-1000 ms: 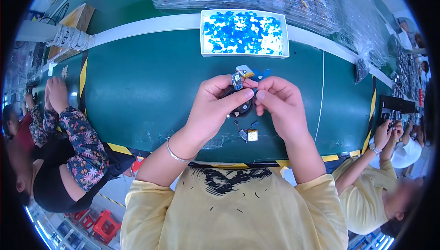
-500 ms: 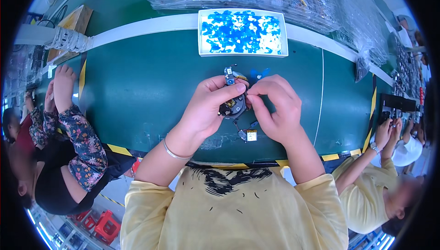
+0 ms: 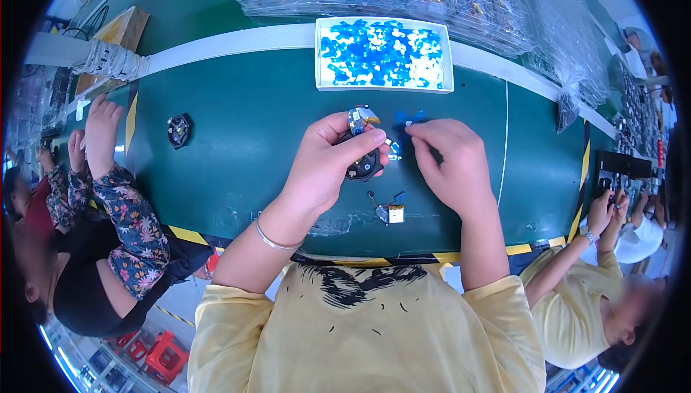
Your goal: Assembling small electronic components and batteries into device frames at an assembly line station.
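- Left hand [image 3: 320,159]: its fingers hold the black round housing [image 3: 365,168], nearer the person than the white box [image 3: 384,90]; loosened grip could strain the small circuit board [image 3: 355,121].
- Right hand [image 3: 452,159]: fingers narrow, holding unclear; careless brushing could scatter blue pieces [image 3: 400,116] before the box.

Head-worn fisheye view, upright, looking steeply down past the wearer's yellow T-shirt [image 3: 367,342] to the green worktop [image 3: 245,127], left hand [image 3: 322,159] and right hand [image 3: 452,159] fairly near, mid-frame, edges bowed
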A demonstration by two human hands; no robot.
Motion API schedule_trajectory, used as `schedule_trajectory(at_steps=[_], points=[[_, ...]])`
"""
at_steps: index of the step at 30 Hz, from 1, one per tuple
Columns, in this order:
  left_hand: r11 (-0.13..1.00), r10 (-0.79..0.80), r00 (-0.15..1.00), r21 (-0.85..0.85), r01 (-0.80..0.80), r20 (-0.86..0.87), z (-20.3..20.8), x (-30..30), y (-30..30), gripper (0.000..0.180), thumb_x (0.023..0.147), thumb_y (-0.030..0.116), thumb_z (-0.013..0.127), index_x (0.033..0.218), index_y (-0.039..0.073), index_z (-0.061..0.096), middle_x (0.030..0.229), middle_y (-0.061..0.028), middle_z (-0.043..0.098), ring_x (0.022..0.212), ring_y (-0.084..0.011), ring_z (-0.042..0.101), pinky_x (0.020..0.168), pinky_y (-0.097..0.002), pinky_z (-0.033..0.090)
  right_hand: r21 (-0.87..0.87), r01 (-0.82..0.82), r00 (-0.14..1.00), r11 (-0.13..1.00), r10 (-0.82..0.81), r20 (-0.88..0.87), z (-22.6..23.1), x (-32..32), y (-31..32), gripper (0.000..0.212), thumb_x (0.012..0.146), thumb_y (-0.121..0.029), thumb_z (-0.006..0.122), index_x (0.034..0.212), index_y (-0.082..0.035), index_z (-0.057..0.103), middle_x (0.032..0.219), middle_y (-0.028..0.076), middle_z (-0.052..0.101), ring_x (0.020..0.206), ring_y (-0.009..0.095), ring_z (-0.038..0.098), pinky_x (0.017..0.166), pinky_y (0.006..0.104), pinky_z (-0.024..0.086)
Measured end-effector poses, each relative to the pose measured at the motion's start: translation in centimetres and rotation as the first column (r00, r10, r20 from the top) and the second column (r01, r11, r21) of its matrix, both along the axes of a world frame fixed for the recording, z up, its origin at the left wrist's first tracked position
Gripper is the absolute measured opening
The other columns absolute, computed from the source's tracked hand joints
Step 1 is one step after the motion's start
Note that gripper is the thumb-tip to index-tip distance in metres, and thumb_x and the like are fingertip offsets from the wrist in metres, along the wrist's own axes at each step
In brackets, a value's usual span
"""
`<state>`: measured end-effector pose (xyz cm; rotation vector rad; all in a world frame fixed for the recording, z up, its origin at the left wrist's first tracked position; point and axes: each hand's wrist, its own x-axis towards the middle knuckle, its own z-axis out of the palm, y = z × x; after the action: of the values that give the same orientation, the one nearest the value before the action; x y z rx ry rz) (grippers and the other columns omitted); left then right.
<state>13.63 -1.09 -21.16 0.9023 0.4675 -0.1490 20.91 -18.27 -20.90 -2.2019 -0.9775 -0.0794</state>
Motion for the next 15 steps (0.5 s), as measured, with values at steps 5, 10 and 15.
schedule_trajectory(at_steps=[5,10,15], points=[[0.999,0.000,1.000,0.034,0.000,0.021,-0.1,-0.2,-0.2,0.010,0.082,0.008,0.064,0.089,0.002,0.061,0.077,-0.0071,0.064,0.068,-0.0131,0.063,0.058,-0.0244,0.051,0.262,0.014,0.997,0.965,0.006,-0.078,0.8,-1.9,1.8,0.013,0.069,0.003,0.067,0.081,-0.002,0.064,0.078,0.010,0.065,0.070,0.024,0.063,0.063,0.0303,0.049],[0.992,-0.117,0.990,-0.043,0.121,0.083,0.3,-0.2,0.3,0.021,0.085,0.005,0.055,0.106,0.001,0.058,0.089,-0.0091,0.065,0.074,-0.0168,0.065,0.059,-0.0288,0.056,0.249,0.139,0.983,0.958,-0.104,-0.149,0.5,-1.8,1.2,0.013,0.068,0.004,0.067,0.080,-0.002,0.063,0.074,0.007,0.064,0.067,0.015,0.062,0.060,0.0260,0.048],[0.967,-0.199,0.979,0.170,0.188,0.047,1.2,-0.5,-0.1,0.031,0.088,0.000,0.044,0.118,0.000,0.048,0.105,-0.0102,0.060,0.083,-0.0170,0.064,0.066,-0.0287,0.057,0.333,0.273,0.859,0.902,-0.073,-0.507,0.5,-2.1,0.8,0.013,0.067,0.003,0.067,0.078,-0.001,0.062,0.077,0.008,0.062,0.069,0.016,0.059,0.066,0.0252,0.047]])
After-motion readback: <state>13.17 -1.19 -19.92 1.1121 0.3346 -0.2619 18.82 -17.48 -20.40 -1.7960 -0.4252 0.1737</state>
